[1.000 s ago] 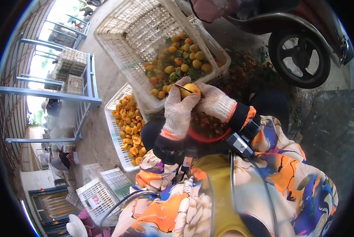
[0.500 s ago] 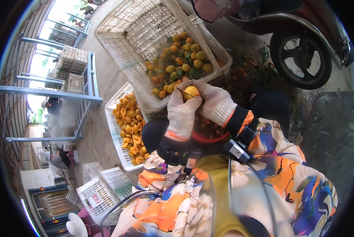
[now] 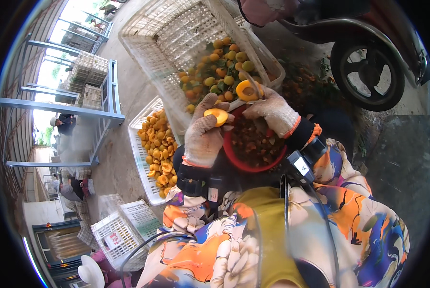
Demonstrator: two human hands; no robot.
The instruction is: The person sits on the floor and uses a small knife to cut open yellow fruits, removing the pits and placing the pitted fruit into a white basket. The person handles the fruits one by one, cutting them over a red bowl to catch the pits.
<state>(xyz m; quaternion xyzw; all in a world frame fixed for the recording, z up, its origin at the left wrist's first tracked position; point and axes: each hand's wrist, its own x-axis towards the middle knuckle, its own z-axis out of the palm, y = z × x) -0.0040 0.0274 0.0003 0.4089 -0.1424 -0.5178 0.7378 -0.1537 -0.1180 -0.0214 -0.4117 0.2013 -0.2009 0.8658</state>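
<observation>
In white knit gloves, both of my hands hold halves of a cut apricot, apart from each other. My left hand (image 3: 203,132) pinches one orange apricot half (image 3: 217,115), its cut face up. The other apricot half (image 3: 247,90) is in my right hand (image 3: 274,111), with a darker hollow in its middle. Something thin and blade-like crosses that half, too blurred to name. Under my hands is a red basin (image 3: 235,161) of dark pits and scraps. Whole apricots (image 3: 220,67) with leaves lie in the tilted white crate (image 3: 145,53) just beyond.
At left, a white crate (image 3: 139,161) holds many pitted apricot halves (image 3: 158,149). A scooter wheel (image 3: 367,74) stands at right, near fruit and leaves on the ground. Stacked crates (image 3: 113,237) sit at lower left, near a person in a white hat (image 3: 91,272). Blue metal racks (image 3: 61,108) stand farther left.
The apricot held between both hands is now in two halves, one per hand. My hands have moved apart, left hand leftward and right hand slightly rightward, uncovering the red basin.
</observation>
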